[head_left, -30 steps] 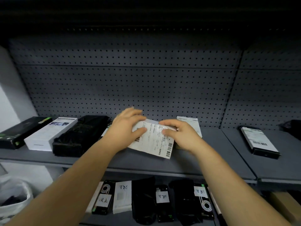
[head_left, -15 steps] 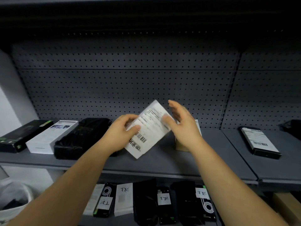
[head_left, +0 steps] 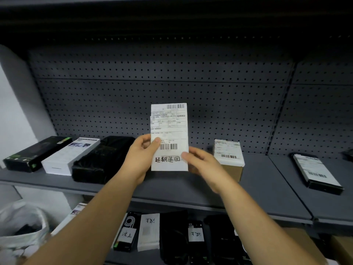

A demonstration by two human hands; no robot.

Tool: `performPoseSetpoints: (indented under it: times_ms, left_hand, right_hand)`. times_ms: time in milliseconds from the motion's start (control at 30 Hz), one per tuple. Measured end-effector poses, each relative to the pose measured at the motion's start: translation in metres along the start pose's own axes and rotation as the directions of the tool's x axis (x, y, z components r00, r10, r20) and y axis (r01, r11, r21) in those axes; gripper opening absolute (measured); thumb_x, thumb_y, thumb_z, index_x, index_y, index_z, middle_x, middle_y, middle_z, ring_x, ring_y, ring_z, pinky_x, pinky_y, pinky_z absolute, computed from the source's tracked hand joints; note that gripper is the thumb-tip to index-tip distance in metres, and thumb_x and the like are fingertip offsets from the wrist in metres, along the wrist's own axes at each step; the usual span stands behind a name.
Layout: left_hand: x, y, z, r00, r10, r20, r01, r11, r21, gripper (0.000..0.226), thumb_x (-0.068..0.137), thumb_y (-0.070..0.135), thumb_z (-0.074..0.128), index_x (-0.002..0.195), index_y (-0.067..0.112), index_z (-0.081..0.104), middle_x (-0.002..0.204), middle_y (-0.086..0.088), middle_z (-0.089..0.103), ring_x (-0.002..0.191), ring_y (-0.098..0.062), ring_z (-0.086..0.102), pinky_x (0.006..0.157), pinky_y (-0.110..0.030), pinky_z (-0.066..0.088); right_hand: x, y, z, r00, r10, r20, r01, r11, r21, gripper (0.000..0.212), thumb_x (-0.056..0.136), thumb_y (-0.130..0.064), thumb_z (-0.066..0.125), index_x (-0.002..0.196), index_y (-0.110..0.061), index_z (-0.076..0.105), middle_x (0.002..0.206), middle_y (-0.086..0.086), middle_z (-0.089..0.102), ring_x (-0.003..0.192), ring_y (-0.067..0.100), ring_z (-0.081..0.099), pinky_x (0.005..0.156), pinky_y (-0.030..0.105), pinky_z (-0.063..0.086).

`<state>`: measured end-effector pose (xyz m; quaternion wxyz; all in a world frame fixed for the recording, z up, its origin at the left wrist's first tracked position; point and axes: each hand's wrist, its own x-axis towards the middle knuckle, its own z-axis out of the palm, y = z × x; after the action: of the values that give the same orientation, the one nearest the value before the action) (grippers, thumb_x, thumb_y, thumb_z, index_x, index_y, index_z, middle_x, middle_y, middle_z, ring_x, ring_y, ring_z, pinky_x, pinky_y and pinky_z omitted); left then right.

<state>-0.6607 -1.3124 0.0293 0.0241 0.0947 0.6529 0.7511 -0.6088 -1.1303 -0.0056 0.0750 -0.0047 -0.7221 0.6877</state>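
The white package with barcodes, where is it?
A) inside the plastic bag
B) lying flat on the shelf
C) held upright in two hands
C: the white package stands upright off the shelf, the left hand gripping its left edge, the right hand pinching its right edge.

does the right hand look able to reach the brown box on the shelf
Probably yes: the brown box sits right beside the right hand, nothing between them, but that hand holds the labelled package.

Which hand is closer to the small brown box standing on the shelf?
Right. The right hand is just beside the small brown box, overlapping its left edge in view; the left hand grips the white labelled package from its far side.
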Motion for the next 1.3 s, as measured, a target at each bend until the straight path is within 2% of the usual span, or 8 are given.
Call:
performPoseSetpoints:
  times_ms: [133,300,567,800,900,1000,1167,1300]
  left_hand:
    - [0.0,0.001,-0.002,1.0,0.022,0.019,-0.022,1.0,0.015,0.025,0.094,0.024,0.062,0.118,0.015,0.058,0.104,0.0,0.072,0.089,-0.012,0.071,0.066,-0.022,0.056]
    - [0.005,0.0,-0.019,0.99,0.061,0.128,-0.09,0.967,0.238,0.03,0.095,0.033,0.058,0.124,0.024,0.059,0.112,0.01,0.069,0.096,-0.002,0.067,0.081,-0.017,0.053]
    - [0.02,-0.006,-0.08,0.904,0.278,0.326,-0.414,0.759,0.502,0.035,0.092,0.032,0.062,0.126,0.036,0.056,0.125,0.022,0.051,0.114,0.001,0.051,0.097,-0.023,0.042]
    - [0.037,-0.013,-0.102,0.782,0.32,0.535,-0.589,0.659,0.467,0.038,0.092,0.034,0.062,0.129,0.03,0.056,0.127,0.025,0.046,0.115,0.013,0.038,0.093,0.001,0.023]
    - [0.04,-0.014,-0.087,0.696,0.311,0.647,-0.643,0.671,0.369,0.038,0.092,0.034,0.061,0.129,0.031,0.055,0.129,0.025,0.044,0.119,0.011,0.037,0.093,0.003,0.022]
    - [0.031,-0.017,-0.048,0.58,0.329,0.745,-0.688,0.687,0.233,0.037,0.091,0.035,0.061,0.128,0.031,0.056,0.131,0.023,0.046,0.122,0.005,0.041,0.104,-0.014,0.03]
    - [-0.026,-0.022,0.047,0.349,0.397,0.849,-0.693,0.719,-0.051,0.034,0.091,0.031,0.064,0.124,0.028,0.058,0.126,0.024,0.049,0.117,0.003,0.045,0.097,-0.006,0.031]
    - [-0.102,-0.023,0.128,0.13,0.429,0.894,-0.639,0.726,-0.255,0.035,0.092,0.037,0.062,0.125,0.029,0.057,0.129,0.02,0.049,0.121,0.002,0.044,0.099,-0.02,0.035]
  right_hand:
    - [0.001,0.007,0.0,1.0,0.01,0.027,-0.013,0.993,0.116,0.03,0.092,-0.024,0.067,0.119,-0.012,0.068,0.116,0.008,0.072,0.115,0.032,0.064,0.107,0.051,0.044]
    - [-0.003,0.005,0.002,0.998,0.008,-0.059,0.0,0.991,0.131,0.021,0.095,-0.019,0.062,0.113,-0.011,0.07,0.113,0.007,0.074,0.115,0.035,0.063,0.106,0.047,0.046]
    - [-0.006,-0.005,0.027,0.979,-0.006,-0.202,0.04,0.986,0.165,0.016,0.097,-0.013,0.057,0.107,-0.012,0.07,0.107,0.005,0.075,0.095,0.016,0.069,0.087,0.027,0.05]
    - [-0.023,-0.005,0.06,0.921,-0.007,-0.388,0.088,0.977,0.192,0.017,0.097,-0.011,0.055,0.103,-0.011,0.071,0.1,0.004,0.076,0.092,0.022,0.065,0.088,0.032,0.049]
    - [-0.051,-0.009,0.057,0.867,-0.008,-0.498,0.088,0.986,0.138,0.021,0.097,-0.014,0.056,0.112,-0.01,0.07,0.11,0.006,0.074,0.105,0.025,0.067,0.098,0.038,0.048]
    - [-0.098,-0.015,0.038,0.775,-0.021,-0.632,0.109,0.989,0.101,0.023,0.098,-0.015,0.055,0.115,-0.007,0.068,0.113,0.008,0.073,0.108,0.026,0.068,0.095,0.037,0.051]
    - [-0.207,-0.026,0.003,0.561,-0.037,-0.827,0.093,0.996,0.018,0.026,0.098,-0.017,0.056,0.118,-0.006,0.067,0.117,0.01,0.072,0.112,0.029,0.066,0.1,0.045,0.049]
    - [-0.31,-0.038,-0.009,0.354,-0.082,-0.931,0.065,0.996,-0.063,0.022,0.097,-0.018,0.055,0.112,-0.009,0.07,0.114,0.01,0.073,0.11,0.028,0.067,0.095,0.041,0.051]
